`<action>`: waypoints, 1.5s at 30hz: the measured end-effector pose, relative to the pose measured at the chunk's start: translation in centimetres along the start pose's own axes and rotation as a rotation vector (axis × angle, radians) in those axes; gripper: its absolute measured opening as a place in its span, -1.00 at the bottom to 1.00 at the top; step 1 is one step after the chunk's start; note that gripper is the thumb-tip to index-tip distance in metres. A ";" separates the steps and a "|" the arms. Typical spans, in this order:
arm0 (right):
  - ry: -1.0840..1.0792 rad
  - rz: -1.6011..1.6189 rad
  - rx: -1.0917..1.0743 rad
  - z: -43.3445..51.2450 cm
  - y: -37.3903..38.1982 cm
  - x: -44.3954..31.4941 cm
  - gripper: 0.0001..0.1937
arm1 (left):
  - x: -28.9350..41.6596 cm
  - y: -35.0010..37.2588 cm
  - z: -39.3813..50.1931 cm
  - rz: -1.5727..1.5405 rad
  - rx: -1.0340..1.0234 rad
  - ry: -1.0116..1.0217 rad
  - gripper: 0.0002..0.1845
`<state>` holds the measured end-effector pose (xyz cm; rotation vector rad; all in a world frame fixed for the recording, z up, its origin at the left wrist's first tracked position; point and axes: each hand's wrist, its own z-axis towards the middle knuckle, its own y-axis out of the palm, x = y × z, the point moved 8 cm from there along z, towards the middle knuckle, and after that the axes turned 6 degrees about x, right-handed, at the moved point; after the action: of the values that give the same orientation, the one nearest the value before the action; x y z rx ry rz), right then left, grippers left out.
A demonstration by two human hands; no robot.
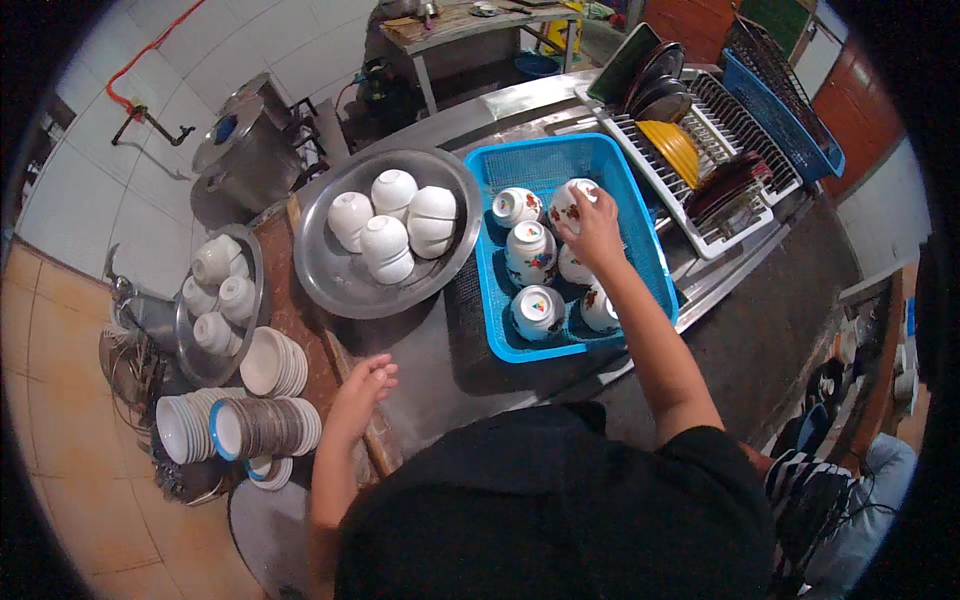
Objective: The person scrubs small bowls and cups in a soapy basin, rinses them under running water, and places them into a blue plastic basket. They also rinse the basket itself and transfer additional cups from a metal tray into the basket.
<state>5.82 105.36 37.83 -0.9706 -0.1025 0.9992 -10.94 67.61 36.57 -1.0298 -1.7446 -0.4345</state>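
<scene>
My right hand (596,229) reaches into a blue plastic basket (495,330), its fingers gripping an upside-down flower-patterned bowl (566,199) at the far right. More upturned bowls with floral decoration (538,311) stand in that basket, some stacked; my forearm hides part of those on the right. My left hand (364,394) is empty, fingers loosely bent and apart, above the near left edge of the metal counter (420,382). Beyond it, a round metal tray (360,296) carries several upturned white bowls (386,244), some of them stacked.
A smaller metal tray of white bowls (217,300) stands at left, near stacked bowls or dishes (262,427) on their sides. Right of the basket, a white dish rack (709,244) holds plates and a yellow bowl (667,150). A person in striped clothing (806,487) is at lower right.
</scene>
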 end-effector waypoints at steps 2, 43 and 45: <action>0.023 0.144 -0.093 -2.1 -2.6 -2.4 -0.48 | -0.1 -0.8 -1.2 -0.005 0.045 -0.022 -0.55; -0.663 -0.279 -0.709 -11.0 -1.2 -1.5 -0.70 | -8.0 -2.3 -4.0 0.118 -0.063 0.048 -0.49; -0.495 -0.260 -0.636 -11.3 -1.1 -1.0 -0.63 | -7.7 -2.4 -4.0 0.096 -0.066 0.020 -0.48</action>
<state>11.47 97.16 32.24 -1.2185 -0.9828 0.9603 -9.64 60.09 31.77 -1.1479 -1.6645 -0.4426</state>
